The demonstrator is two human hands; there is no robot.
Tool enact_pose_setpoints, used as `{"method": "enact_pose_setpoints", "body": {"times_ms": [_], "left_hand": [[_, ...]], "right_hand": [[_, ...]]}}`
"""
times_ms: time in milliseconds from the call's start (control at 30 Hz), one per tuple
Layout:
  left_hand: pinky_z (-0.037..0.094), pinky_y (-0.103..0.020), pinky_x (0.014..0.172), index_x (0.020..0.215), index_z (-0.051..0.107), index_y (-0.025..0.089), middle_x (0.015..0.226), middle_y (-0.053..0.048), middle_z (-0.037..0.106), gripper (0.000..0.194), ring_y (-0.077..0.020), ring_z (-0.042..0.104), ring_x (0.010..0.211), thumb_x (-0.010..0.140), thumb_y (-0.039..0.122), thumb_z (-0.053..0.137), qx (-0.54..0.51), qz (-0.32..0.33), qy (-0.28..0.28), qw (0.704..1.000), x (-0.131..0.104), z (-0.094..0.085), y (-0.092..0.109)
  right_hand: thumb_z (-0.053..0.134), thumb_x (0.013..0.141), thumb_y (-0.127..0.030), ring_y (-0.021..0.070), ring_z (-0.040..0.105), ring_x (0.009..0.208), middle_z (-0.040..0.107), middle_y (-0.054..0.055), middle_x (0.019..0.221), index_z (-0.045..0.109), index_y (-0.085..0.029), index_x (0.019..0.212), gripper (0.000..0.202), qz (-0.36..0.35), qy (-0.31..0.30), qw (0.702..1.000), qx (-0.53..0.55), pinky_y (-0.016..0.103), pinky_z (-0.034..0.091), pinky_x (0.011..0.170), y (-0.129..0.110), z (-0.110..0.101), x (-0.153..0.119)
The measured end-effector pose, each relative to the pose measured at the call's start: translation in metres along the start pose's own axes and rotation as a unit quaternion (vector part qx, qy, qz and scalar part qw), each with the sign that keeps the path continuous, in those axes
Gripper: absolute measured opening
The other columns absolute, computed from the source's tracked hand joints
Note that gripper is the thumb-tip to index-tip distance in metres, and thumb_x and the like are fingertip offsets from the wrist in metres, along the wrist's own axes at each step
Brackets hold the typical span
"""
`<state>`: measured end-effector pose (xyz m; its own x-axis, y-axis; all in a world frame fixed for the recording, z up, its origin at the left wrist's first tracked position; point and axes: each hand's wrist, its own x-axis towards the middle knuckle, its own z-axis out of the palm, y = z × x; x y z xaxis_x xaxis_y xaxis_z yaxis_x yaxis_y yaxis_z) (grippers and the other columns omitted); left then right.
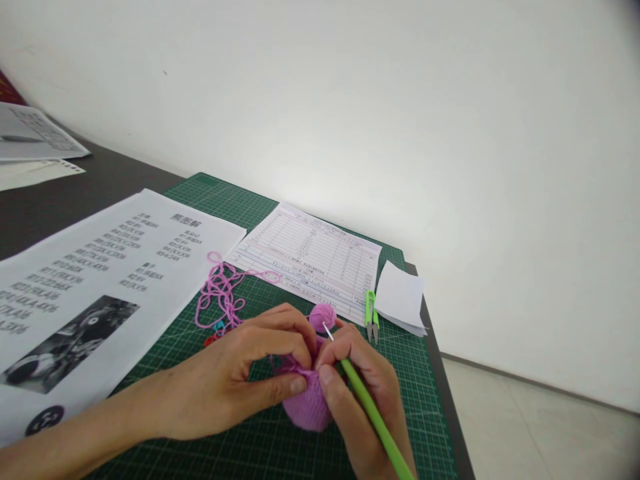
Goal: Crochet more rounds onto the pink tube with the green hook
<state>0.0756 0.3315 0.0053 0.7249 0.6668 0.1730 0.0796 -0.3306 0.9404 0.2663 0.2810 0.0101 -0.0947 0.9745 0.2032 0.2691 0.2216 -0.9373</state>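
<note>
White wall (450, 167) stands behind a dark table (60, 207), on which a green gridded mat (430, 413) is laid. The pink knitted piece (306, 403) is located between the two hands, over the near part of the mat, its rounded body hanging below the fingertips. Left hand (243, 370): thumb and fingers closed in a pinch on the upper edge of the piece, from its left. Right hand (383, 373): fingers closed around a green-handled hook (370, 407), at the right side of the piece; the hook's pale tip points up and away, toward a small pink yarn ball (323, 317) just beyond the hands. Loose pink yarn (223, 290) lies tangled beyond the left hand, beside a printed sheet (165, 267). Green snips (369, 308) lie beyond the right hand, between a lined form (310, 250) and white paper slips (400, 293).
</note>
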Motion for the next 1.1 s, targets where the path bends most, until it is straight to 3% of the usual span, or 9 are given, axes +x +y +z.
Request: {"method": "enact_pose_setpoints", "body": {"times_ms": [233,333,467,833,1000,1100], "left_hand": [[0.043,-0.029,0.074,0.085,0.063,0.023,0.081,0.000,0.061,0.020,-0.0185,0.057,0.081,0.101,0.032,0.054,-0.002,-0.021,0.012,1.000,0.001,0.000,-0.001],[0.042,-0.028,0.073,0.085,0.063,0.023,0.082,0.000,0.062,0.023,-0.0182,0.057,0.080,0.102,0.033,0.053,-0.002,-0.024,0.016,1.000,0.001,-0.001,-0.003],[0.042,-0.029,0.073,0.083,0.064,0.022,0.080,-0.001,0.063,0.024,-0.0191,0.057,0.081,0.101,0.034,0.053,0.001,-0.022,0.022,1.000,0.003,0.000,-0.004],[0.041,-0.029,0.075,0.078,0.062,0.023,0.078,0.000,0.062,0.025,-0.0196,0.056,0.081,0.100,0.031,0.055,-0.001,-0.022,0.012,1.000,0.003,0.001,-0.001],[0.039,-0.029,0.074,0.080,0.061,0.023,0.080,0.001,0.061,0.023,-0.0184,0.055,0.080,0.101,0.032,0.055,-0.016,-0.035,0.011,0.999,0.003,0.000,-0.002],[0.039,-0.028,0.074,0.083,0.063,0.023,0.082,0.001,0.062,0.022,-0.0175,0.056,0.080,0.101,0.033,0.054,-0.039,-0.040,0.009,0.998,0.002,-0.001,-0.003]], "right_hand": [[0.055,0.088,-0.024,0.0128,0.047,0.067,0.055,-0.003,0.076,0.058,-0.023,0.078,0.011,-0.008,-0.013,1.000,-0.010,0.032,0.036,0.069,0.000,-0.001,-0.002],[0.060,0.083,-0.022,0.0134,0.048,0.069,0.056,-0.003,0.078,0.059,-0.024,0.080,0.004,-0.016,-0.017,1.000,-0.008,0.034,0.038,0.076,0.001,0.000,-0.001],[0.060,0.085,-0.021,0.0144,0.051,0.072,0.057,-0.003,0.075,0.059,-0.023,0.075,0.010,-0.027,-0.005,1.000,-0.005,0.037,0.039,0.087,0.002,0.001,0.000],[0.063,0.092,-0.026,0.0128,0.054,0.075,0.058,-0.004,0.074,0.065,-0.024,0.078,0.014,-0.018,0.022,0.999,0.045,0.032,0.040,0.089,0.007,-0.008,-0.003],[0.065,0.094,-0.035,0.0103,0.047,0.066,0.054,-0.004,0.073,0.063,-0.024,0.081,0.018,0.031,0.046,0.992,0.109,0.025,0.038,0.062,0.018,-0.008,-0.004],[0.065,0.094,-0.041,0.0098,0.044,0.065,0.054,-0.004,0.074,0.062,-0.024,0.080,0.022,0.065,0.091,0.982,0.151,0.024,0.035,0.058,0.018,-0.008,-0.003]]}}
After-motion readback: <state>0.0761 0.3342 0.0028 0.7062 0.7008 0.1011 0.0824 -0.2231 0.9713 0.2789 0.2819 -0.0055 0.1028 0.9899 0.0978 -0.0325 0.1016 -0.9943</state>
